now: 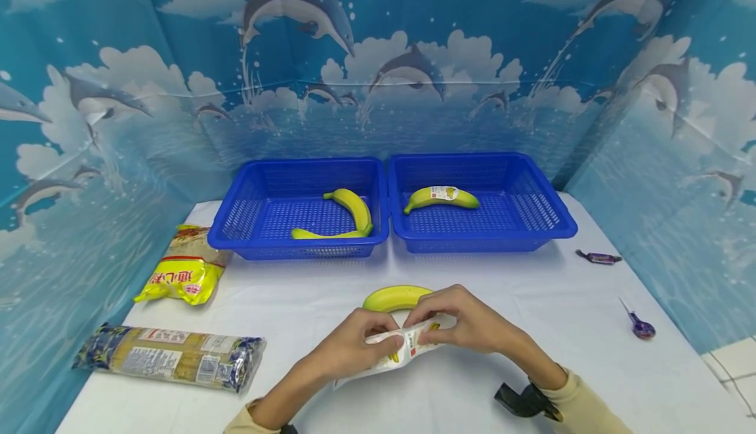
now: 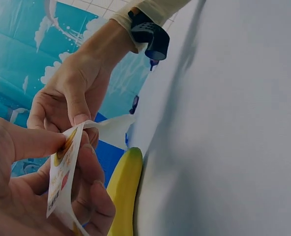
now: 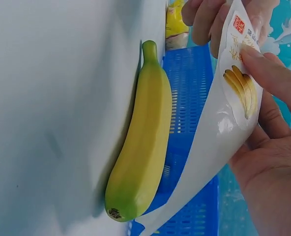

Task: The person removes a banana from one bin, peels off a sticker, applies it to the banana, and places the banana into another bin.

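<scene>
A white strip of banana stickers, printed with yellow bananas and a red mark, is stretched between both hands over the table. My left hand pinches one part of the strip between thumb and fingers. Close beside it, my right hand pinches the strip on the other side. In the right wrist view, the strip's white tail hangs down past the banana. Just beyond the hands lies this yellow-green banana, with no sticker on the side seen in the right wrist view; the right fingers partly cover it in the head view.
Two blue baskets stand side by side at the back. The left basket holds two bananas; the right basket holds a banana with a label. A yellow bag and a noodle pack lie left, a wrapped candy and lollipop right.
</scene>
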The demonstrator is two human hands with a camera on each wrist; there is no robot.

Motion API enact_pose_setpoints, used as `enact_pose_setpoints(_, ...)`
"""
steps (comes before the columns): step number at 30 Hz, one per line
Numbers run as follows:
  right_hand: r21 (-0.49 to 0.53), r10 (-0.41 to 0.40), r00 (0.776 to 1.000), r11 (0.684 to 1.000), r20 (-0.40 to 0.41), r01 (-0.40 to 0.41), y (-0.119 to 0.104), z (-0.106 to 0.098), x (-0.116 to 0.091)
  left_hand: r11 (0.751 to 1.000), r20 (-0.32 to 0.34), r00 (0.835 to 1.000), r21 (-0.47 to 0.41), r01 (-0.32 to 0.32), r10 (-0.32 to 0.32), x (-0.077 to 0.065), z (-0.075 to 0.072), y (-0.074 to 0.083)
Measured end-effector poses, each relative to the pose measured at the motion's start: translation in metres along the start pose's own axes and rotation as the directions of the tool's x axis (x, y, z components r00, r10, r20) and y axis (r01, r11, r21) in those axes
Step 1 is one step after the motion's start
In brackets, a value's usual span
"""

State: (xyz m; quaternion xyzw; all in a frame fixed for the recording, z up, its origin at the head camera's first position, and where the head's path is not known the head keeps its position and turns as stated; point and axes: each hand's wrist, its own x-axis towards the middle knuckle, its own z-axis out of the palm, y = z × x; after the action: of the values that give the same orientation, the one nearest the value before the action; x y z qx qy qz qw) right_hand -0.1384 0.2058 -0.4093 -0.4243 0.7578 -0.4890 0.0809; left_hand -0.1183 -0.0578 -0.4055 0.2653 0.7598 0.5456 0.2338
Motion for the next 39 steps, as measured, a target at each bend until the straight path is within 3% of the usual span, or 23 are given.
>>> enact_pose_setpoints(8,0.006,-0.038,0.999,0.999,0.000,0.038,-0.003,0.001,0.001,0.998,0.038,0.999,-0.069,-0.005,0.008,-0.001,0.000,0.004)
enact_pose_setpoints(16,-0.012,-0.055,0.998,0.998,-0.009,0.055,-0.006,0.001,0.000,0.998,0.041,0.999,-0.061,-0.026,0.028,-0.002,0.002,0.007)
enact_pose_setpoints(26,-0.014,-0.021,1.000,1.000,0.017,0.021,-0.007,-0.003,-0.001,0.999,-0.019,1.000,0.031,0.013,-0.013,0.001,0.005,0.007)
enact_pose_setpoints(39,-0.038,0.031,0.999,0.999,-0.038,-0.032,-0.009,-0.013,-0.005,0.983,-0.094,0.995,0.186,-0.001,0.019,-0.002,0.008,0.002)
